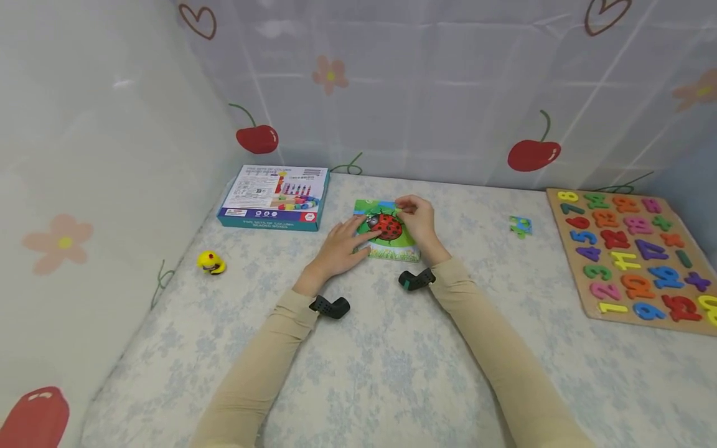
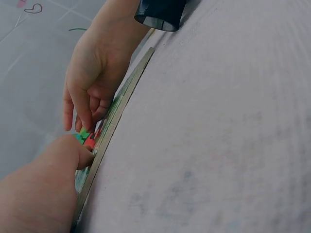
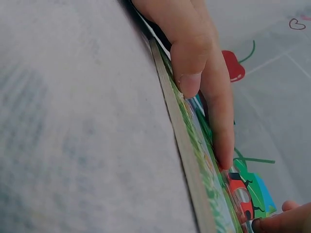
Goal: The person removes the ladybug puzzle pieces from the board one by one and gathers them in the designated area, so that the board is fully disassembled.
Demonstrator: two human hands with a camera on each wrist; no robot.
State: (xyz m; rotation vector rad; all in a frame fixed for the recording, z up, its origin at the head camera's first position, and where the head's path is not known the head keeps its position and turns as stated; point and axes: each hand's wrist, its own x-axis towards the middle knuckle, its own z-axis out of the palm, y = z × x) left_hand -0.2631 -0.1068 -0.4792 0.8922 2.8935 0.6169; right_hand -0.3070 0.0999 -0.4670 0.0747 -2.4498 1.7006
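The grip of the right hand (image 1: 419, 223) pinches a jigsaw piece (image 3: 257, 187), fingers together on it, at the far right corner of a ladybug puzzle (image 1: 392, 227); the left hand (image 1: 338, 250) rests on the puzzle's left side with its fingers apart. A loose puzzle piece (image 1: 521, 226) lies well to the right, and past it a wooden number board (image 1: 590, 306). A boxed bead set (image 1: 274, 198) lies beyond the left hand, and a yellow toy (image 1: 211, 262) sits further left on the surface (image 1: 358, 379). The printed ladybug's head points left, its long axis running side to side. The pinched piece tilts up from the puzzle; its long axis is unclear. Fingers hide part of the puzzle's left side and far right corner, the number board is cut off at the head view's right edge, and the box's small print is unreadable.
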